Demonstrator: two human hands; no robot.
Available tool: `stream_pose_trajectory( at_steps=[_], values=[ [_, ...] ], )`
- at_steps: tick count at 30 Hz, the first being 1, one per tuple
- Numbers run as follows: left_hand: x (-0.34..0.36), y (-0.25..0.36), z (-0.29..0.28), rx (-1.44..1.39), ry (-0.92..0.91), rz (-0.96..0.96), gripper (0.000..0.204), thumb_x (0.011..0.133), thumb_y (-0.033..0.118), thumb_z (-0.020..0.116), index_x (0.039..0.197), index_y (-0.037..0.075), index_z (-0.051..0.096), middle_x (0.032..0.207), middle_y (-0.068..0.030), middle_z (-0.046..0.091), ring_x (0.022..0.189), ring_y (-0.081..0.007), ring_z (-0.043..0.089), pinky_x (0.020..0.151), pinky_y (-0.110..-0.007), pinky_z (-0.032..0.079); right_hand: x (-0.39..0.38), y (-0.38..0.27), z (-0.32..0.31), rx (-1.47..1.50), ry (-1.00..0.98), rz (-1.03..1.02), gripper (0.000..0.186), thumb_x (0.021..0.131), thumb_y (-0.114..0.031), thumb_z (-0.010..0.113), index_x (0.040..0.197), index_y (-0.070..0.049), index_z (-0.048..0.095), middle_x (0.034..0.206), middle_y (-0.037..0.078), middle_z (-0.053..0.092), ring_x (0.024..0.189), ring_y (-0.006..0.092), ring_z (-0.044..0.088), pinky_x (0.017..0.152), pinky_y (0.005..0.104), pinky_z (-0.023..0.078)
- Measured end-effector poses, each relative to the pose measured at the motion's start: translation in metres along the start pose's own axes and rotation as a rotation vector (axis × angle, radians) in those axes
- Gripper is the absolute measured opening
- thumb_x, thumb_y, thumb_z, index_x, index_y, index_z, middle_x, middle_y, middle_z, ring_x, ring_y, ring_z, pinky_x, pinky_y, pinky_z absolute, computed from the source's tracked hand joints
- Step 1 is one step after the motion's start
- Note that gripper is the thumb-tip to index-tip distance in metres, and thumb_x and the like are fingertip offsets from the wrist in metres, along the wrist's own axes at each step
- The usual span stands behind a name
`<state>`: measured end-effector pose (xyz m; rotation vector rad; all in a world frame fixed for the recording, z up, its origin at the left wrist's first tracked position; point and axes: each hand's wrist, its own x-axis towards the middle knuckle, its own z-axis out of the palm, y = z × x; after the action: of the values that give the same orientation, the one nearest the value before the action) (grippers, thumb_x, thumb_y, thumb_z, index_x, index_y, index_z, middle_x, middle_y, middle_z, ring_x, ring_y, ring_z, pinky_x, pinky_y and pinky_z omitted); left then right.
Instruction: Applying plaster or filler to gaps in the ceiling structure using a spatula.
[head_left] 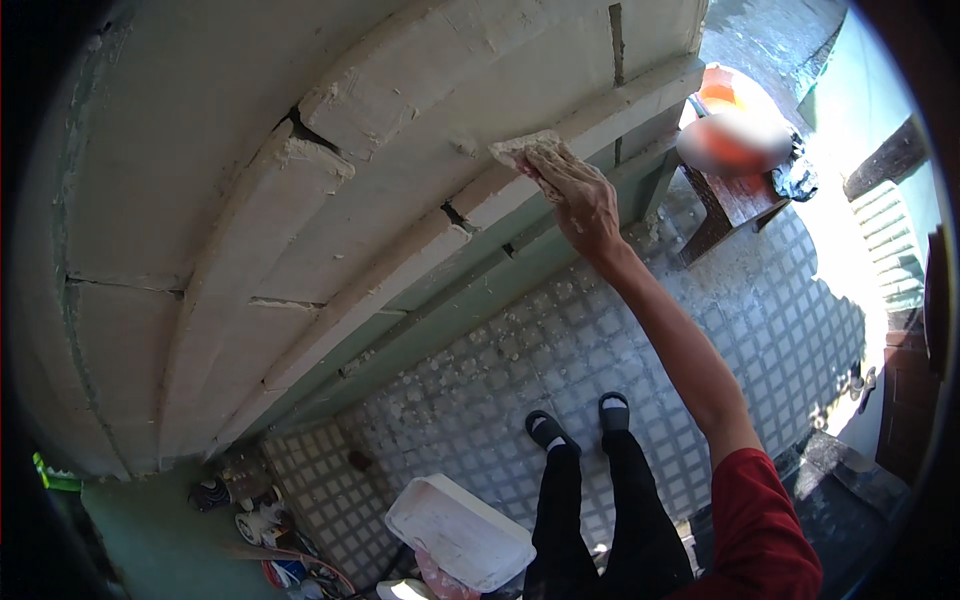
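My right hand (572, 188) is raised at arm's length against a long pale ledge (372, 285) that runs across the wall. The fingers are smeared with pale material and closed around a rough off-white lump of plaster (517, 150), pressed to the ledge's upper edge. Part of the lump is hidden by the hand. A dark gap (456, 215) splits the ledge to the left of the hand. Above it runs a thicker pale moulding (235, 235), also broken by a gap. My left hand is not in view.
An orange basin (722, 95) and a blurred reddish shape stand on a wooden stool (738, 195) at the far right. A white plastic tub (460, 530) is left of my legs, a pink thing beside it. Cables and clutter (285, 550) lie lower left. Pale spatters dot the tiled floor (460, 400).
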<state>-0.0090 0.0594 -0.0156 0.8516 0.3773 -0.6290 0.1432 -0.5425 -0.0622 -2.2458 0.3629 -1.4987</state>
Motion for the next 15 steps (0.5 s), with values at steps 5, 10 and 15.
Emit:
stream_pose_trajectory(
  at_steps=[5, 10, 15],
  values=[
    [-0.008, 0.002, -0.006, -0.009, 0.002, -0.004, 0.064, 0.101, 0.047, 0.034, 0.152, 0.012, 0.021, 0.144, -0.0133, 0.044, 0.103, -0.0255, 0.06, 0.092, -0.044, 0.051, 0.015, 0.041, -0.007, 0.405, 0.323, 0.641, 0.028, 0.079, -0.011, 0.062, 0.105, 0.0, 0.066, 0.086, 0.017, 0.068, 0.069, 0.0304, 0.061, 0.069, 0.0341, 0.05],
    [-0.007, -0.007, -0.019, -0.045, 0.016, -0.04, 0.064, 0.101, 0.047, 0.034, 0.152, 0.011, 0.022, 0.144, -0.0128, 0.045, 0.101, -0.0245, 0.062, 0.091, -0.044, 0.052, 0.013, 0.093, 0.018, 0.382, 0.533, 0.588, 0.021, 0.08, -0.012, 0.061, 0.095, 0.001, 0.064, 0.077, 0.018, 0.065, 0.062, 0.0328, 0.059, 0.061, 0.0379, 0.049],
    [-0.023, -0.01, -0.042, -0.363, 0.063, -0.005, 0.065, 0.1, 0.048, 0.034, 0.152, 0.012, 0.021, 0.144, -0.013, 0.045, 0.107, -0.026, 0.06, 0.093, -0.043, 0.051, 0.058, -0.031, -0.006, 0.003, -0.1, 0.589, 0.04, 0.082, -0.013, 0.061, 0.122, -0.013, 0.065, 0.105, 0.016, 0.069, 0.092, 0.0378, 0.065, 0.077, 0.0408, 0.053]
  ],
)
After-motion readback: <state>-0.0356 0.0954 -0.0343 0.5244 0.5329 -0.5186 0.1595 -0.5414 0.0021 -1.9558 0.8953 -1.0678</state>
